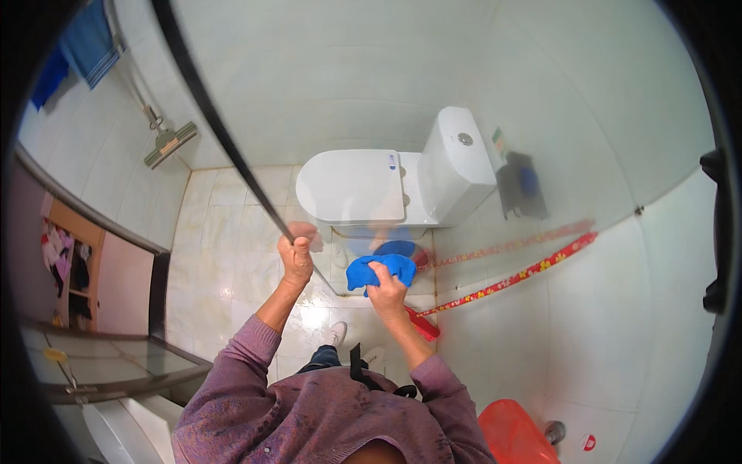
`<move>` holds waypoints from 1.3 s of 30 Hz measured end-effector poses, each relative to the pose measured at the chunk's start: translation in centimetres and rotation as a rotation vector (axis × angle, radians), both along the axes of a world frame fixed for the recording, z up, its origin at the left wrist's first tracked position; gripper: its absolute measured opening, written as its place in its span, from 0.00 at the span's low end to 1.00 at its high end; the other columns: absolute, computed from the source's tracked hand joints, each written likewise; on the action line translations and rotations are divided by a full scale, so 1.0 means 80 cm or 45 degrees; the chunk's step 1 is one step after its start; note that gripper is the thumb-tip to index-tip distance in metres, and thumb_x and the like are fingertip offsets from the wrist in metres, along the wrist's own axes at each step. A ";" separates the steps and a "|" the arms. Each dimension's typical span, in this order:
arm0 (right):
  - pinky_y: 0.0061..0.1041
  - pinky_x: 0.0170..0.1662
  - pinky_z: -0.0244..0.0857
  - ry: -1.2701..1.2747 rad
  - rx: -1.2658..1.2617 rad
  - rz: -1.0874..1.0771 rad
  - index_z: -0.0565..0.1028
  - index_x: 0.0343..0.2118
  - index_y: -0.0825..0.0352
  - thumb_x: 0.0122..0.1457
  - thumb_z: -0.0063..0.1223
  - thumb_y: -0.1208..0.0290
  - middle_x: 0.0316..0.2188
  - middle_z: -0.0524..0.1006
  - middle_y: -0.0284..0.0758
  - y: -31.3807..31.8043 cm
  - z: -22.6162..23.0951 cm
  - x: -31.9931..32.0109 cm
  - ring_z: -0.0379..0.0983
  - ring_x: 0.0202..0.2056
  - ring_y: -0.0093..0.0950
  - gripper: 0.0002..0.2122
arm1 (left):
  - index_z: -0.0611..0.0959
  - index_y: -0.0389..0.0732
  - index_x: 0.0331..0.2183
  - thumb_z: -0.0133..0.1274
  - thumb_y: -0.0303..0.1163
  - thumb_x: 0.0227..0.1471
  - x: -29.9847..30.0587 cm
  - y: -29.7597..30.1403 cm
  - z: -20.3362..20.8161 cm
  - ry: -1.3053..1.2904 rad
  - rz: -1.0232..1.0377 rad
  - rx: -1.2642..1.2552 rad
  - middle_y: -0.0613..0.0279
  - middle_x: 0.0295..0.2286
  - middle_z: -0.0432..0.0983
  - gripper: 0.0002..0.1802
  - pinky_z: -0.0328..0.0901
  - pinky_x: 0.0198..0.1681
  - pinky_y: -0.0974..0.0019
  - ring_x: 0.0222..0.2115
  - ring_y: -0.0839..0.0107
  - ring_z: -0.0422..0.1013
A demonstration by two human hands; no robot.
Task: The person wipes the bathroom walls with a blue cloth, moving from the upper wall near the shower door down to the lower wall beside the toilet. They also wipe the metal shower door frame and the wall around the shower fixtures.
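My right hand [388, 295] grips a bunched blue cloth [393, 267] at the clear glass panel. A faint mirror image of hand and cloth shows in the glass just beyond. My left hand [296, 261] is closed around the panel's dark upright edge [224, 135], its thumb on the near side; some fingers are hidden. Beside my right forearm stands a red broom [423, 323]. Its flowered red handle [514, 278] leans to the right against the wall, doubled by a reflection.
Beyond the glass stands a white toilet [352, 185] with its lid down. A squeeze mop [170, 143] hangs at the far left, near blue towels [91, 42]. An orange-red plastic object [514, 433] is at the lower right. A doorway [124, 290] lies to the left.
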State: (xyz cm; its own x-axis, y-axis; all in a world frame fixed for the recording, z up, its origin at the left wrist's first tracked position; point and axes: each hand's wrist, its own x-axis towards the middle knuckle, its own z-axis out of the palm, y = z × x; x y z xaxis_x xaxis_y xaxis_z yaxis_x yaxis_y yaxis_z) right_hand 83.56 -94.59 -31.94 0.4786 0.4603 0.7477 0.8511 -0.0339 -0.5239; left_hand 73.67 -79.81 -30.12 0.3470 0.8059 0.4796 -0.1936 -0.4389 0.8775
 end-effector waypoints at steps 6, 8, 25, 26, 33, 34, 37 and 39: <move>0.25 0.31 0.66 -0.211 0.325 0.131 0.74 0.35 0.66 0.38 0.56 0.81 0.27 0.76 0.37 0.041 0.175 -0.013 0.72 0.26 0.34 0.16 | 0.73 0.32 0.34 0.37 0.55 0.53 -0.024 -0.001 0.022 0.120 -0.339 -0.088 0.58 0.25 0.72 0.31 0.61 0.31 0.70 0.27 0.71 0.67; 0.25 0.34 0.66 -0.324 0.432 0.131 0.73 0.38 0.68 0.39 0.57 0.80 0.30 0.76 0.36 0.058 0.244 -0.017 0.73 0.29 0.32 0.18 | 0.73 0.32 0.36 0.35 0.53 0.54 -0.032 -0.003 0.021 0.126 -0.280 -0.167 0.59 0.28 0.71 0.30 0.60 0.34 0.70 0.30 0.71 0.66; 0.30 0.29 0.66 -0.256 -0.250 0.284 0.76 0.35 0.60 0.33 0.57 0.77 0.29 0.74 0.40 0.060 -0.016 -0.060 0.71 0.26 0.35 0.19 | 0.70 0.32 0.43 0.20 0.66 0.48 -0.055 0.021 0.030 -0.049 -0.887 -0.643 0.47 0.37 0.72 0.46 0.59 0.47 0.60 0.40 0.61 0.68; 0.31 0.29 0.66 -0.225 -0.306 0.279 0.76 0.35 0.60 0.34 0.57 0.77 0.29 0.74 0.40 0.055 -0.025 -0.059 0.72 0.26 0.35 0.19 | 0.71 0.32 0.42 0.20 0.66 0.49 -0.053 0.021 0.033 0.010 -0.845 -0.532 0.46 0.36 0.73 0.46 0.59 0.47 0.59 0.39 0.60 0.69; 0.25 0.32 0.65 0.245 -0.072 -0.047 0.77 0.32 0.62 0.38 0.49 0.82 0.27 0.76 0.36 0.011 0.087 -0.027 0.72 0.27 0.31 0.15 | 0.73 0.32 0.39 0.39 0.52 0.51 -0.053 0.012 0.040 0.113 -0.649 -0.479 0.49 0.33 0.74 0.30 0.59 0.44 0.64 0.37 0.65 0.70; 0.26 0.33 0.65 0.091 0.060 -0.159 0.77 0.29 0.62 0.39 0.51 0.82 0.26 0.76 0.35 0.009 0.119 -0.011 0.72 0.27 0.31 0.12 | 0.73 0.32 0.39 0.38 0.53 0.51 -0.052 0.010 0.039 0.174 -0.603 -0.486 0.50 0.33 0.74 0.31 0.59 0.43 0.65 0.37 0.65 0.69; 0.24 0.35 0.64 -0.037 0.407 -0.360 0.75 0.33 0.63 0.40 0.55 0.80 0.30 0.75 0.34 -0.002 0.200 0.030 0.70 0.31 0.30 0.13 | 0.75 0.30 0.35 0.40 0.46 0.53 -0.050 0.002 0.031 0.148 -0.433 -0.530 0.52 0.31 0.75 0.25 0.57 0.46 0.66 0.36 0.69 0.69; 0.26 0.33 0.64 -0.227 0.551 -0.440 0.74 0.34 0.63 0.37 0.54 0.80 0.30 0.74 0.34 0.001 0.221 0.050 0.70 0.29 0.32 0.16 | 0.76 0.30 0.33 0.38 0.44 0.54 -0.044 -0.001 0.023 0.217 -0.253 -0.294 0.55 0.28 0.74 0.24 0.59 0.40 0.68 0.31 0.70 0.68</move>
